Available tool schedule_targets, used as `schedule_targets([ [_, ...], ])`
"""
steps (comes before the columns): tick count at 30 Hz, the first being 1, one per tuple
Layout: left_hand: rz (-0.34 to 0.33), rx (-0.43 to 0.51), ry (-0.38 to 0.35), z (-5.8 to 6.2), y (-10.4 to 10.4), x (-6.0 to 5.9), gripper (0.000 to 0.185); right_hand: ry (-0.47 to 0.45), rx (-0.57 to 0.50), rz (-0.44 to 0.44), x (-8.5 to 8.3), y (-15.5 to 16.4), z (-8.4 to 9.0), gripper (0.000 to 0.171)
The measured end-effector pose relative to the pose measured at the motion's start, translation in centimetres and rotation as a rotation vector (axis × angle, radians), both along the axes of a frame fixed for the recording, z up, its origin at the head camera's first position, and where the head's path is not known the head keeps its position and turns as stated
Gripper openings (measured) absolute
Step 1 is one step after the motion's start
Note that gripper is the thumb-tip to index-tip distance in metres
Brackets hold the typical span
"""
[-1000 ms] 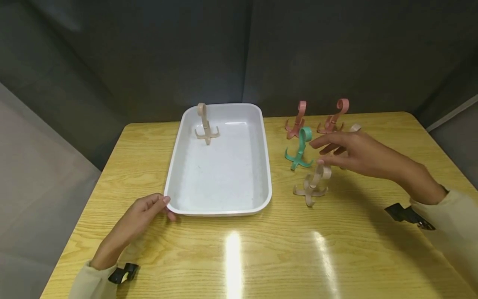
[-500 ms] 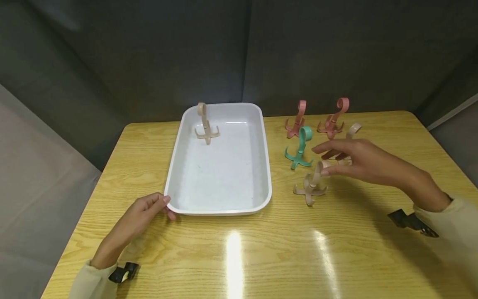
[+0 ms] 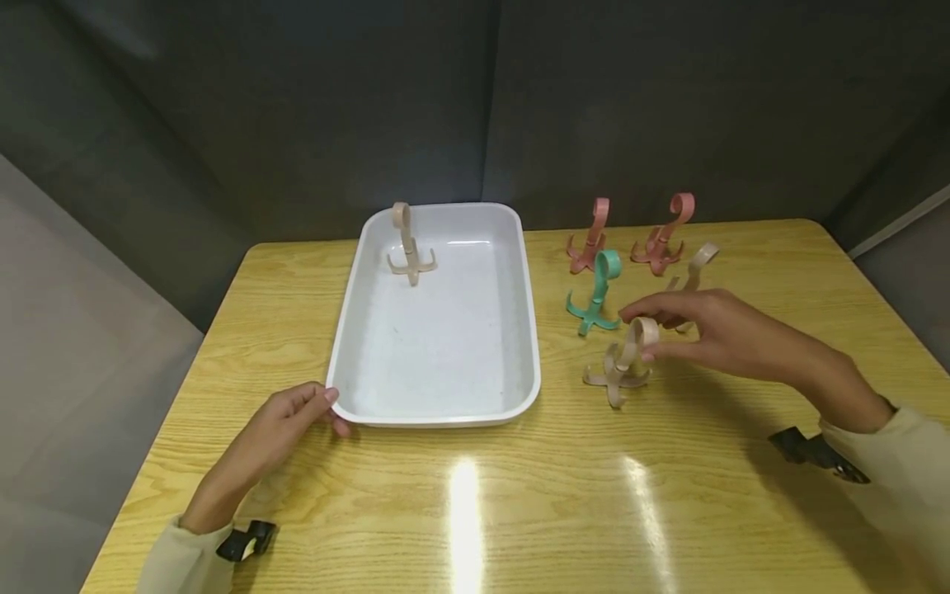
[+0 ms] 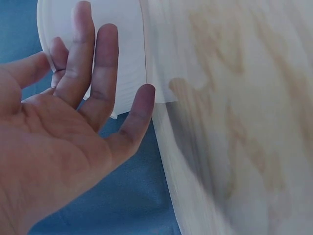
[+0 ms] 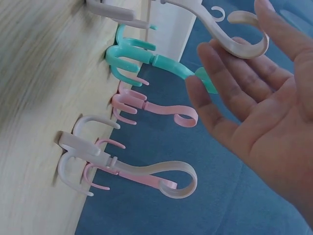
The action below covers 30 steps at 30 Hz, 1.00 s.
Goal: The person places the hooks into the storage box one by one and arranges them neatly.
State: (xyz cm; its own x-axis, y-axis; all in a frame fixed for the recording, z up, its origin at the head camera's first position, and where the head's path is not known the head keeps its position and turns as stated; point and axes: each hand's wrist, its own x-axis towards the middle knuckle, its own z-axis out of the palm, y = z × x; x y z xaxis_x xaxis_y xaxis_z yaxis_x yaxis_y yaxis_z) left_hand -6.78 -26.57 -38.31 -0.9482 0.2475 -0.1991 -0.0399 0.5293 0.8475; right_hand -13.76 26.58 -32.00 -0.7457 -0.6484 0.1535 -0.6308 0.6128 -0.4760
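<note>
While the left hand (image 3: 278, 429) rests open-fingered against the white tray's (image 3: 519, 330) near-left corner, the right hand (image 3: 705, 330), fingers closing but not yet clamped, should pinch the beige hook's (image 3: 623, 363) curled top squarely near the table's (image 3: 475, 511) middle.

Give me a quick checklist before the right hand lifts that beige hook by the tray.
1. Right hand at the near beige hook: ok, fingertips at its loop.
2. Firm grip on it: cannot tell.
3. Hook upright on the table: ok.
4. Green hook close behind, may get knocked: not ok.
5. Left hand steadying the white tray corner: ok.
6. Room in the tray: ok, only one beige hook at its far end.
</note>
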Motion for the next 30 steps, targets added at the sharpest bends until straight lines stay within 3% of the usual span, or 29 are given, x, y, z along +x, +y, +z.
schedule_targets([
  [12, 0.003, 0.006, 0.010, -0.07, 0.00, -0.01, 0.043, -0.032, -0.004, -0.021, 0.28, 0.00, -0.69, 0.048],
  [30, -0.014, -0.006, 0.018, 0.01, 0.02, 0.04, 0.043, 0.021, 0.017, -0.029, 0.48, -0.03, -0.81, 0.048],
])
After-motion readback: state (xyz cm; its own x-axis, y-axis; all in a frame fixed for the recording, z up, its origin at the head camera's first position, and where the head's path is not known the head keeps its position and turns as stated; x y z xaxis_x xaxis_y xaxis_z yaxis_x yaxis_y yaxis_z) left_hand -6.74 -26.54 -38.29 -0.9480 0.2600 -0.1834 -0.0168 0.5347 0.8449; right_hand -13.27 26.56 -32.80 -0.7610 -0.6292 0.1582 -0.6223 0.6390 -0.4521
